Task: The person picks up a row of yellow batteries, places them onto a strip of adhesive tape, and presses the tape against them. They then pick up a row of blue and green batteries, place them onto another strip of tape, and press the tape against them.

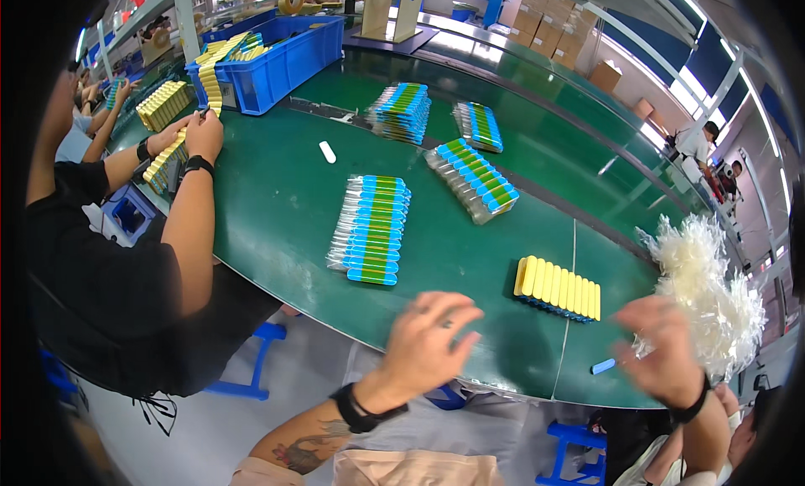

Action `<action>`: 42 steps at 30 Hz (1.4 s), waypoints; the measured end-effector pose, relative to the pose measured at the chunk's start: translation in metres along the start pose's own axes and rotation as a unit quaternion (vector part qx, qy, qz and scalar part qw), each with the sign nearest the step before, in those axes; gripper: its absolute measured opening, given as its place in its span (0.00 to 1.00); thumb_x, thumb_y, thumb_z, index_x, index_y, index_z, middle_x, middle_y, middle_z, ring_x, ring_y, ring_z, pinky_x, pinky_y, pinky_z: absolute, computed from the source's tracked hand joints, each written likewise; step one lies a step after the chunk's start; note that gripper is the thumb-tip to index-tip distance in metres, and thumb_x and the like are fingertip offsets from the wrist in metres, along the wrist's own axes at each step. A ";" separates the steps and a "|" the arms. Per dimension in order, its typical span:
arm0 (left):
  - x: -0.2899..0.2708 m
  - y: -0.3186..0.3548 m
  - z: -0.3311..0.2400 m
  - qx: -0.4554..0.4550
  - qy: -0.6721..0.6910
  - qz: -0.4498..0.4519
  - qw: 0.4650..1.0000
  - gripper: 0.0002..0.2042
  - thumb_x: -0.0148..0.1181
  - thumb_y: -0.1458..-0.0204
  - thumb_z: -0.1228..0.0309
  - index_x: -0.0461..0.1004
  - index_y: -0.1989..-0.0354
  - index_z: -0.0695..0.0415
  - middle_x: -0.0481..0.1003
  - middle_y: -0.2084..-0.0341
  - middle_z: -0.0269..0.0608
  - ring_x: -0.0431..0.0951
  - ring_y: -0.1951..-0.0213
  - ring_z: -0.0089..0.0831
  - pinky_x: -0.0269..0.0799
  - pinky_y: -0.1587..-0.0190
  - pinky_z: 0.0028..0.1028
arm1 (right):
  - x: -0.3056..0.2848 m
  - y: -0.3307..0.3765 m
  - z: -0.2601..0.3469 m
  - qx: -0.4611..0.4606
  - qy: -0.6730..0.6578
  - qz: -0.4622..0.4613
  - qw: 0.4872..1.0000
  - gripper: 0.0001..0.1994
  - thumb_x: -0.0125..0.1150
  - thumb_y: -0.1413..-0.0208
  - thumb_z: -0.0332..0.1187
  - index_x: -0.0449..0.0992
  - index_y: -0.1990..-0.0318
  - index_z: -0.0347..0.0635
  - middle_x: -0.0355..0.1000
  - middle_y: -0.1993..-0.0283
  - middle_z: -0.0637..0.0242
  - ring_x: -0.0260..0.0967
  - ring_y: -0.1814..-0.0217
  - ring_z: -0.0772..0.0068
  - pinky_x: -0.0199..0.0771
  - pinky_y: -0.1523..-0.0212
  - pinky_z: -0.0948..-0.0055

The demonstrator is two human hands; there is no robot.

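Observation:
My left hand (432, 339) hovers, blurred, over the near edge of the green conveyor belt (277, 209), fingers spread and holding nothing. A black band sits on its wrist. My right hand (662, 352) is blurred too, beside a heap of clear plastic sleeves (713, 293); whether it holds anything is unclear. A small blue stick (602, 366) lies just left of it. Between and beyond my hands lies a row of yellow sticks with blue ends (558, 289). A wrapped batch of blue-and-green sticks (373, 230) lies farther left.
More wrapped stick batches (474, 180) (402, 113) (478, 125) lie farther along the belt, plus a small white piece (327, 152). A person in black (126, 268) at my left handles yellow sticks (163, 163). A blue bin (285, 58) holds more. Blue stools (251, 360) stand below.

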State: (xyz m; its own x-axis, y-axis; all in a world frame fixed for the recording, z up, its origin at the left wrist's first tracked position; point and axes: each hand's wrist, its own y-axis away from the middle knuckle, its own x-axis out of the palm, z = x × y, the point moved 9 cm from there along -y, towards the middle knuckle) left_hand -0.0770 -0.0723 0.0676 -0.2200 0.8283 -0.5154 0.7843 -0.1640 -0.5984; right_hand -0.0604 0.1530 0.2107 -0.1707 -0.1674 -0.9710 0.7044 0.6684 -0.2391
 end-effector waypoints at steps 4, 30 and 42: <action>-0.059 -0.007 0.036 0.011 -0.240 0.020 0.971 0.20 0.72 0.56 0.71 0.78 0.52 0.54 0.74 0.50 0.39 0.73 0.48 0.42 0.65 0.44 0.41 | 0.093 -0.038 0.071 -0.072 -0.104 0.156 0.980 0.27 0.70 0.52 0.37 0.73 0.43 0.40 0.74 0.49 0.55 0.76 0.51 0.53 0.77 0.51 0.58; -0.162 -0.052 0.105 -0.081 -0.041 -0.183 0.979 0.07 0.60 0.41 0.77 0.80 0.57 0.66 0.83 0.64 0.42 0.80 0.62 0.24 0.73 0.57 0.22 | 0.202 -0.161 0.105 0.002 -0.178 0.130 0.976 0.37 0.66 0.45 0.47 0.62 0.31 0.36 0.63 0.42 0.39 0.75 0.49 0.39 0.78 0.48 0.54; -0.141 -0.015 -0.018 -0.019 -0.190 -0.239 0.952 0.06 0.62 0.48 0.76 0.78 0.63 0.62 0.80 0.68 0.43 0.80 0.70 0.38 0.76 0.64 0.31 | 0.124 -0.099 0.109 -0.009 -0.531 -0.090 0.843 0.41 0.77 0.54 0.50 0.63 0.39 0.37 0.64 0.44 0.51 0.73 0.52 0.54 0.78 0.52 0.59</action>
State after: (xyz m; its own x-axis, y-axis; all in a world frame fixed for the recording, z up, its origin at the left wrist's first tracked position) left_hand -0.0477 -0.1773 0.1605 -0.7451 0.5489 -0.3790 0.5609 0.2081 -0.8013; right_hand -0.0763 -0.0130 0.1147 0.4455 -0.8151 -0.3703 0.7203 0.5720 -0.3924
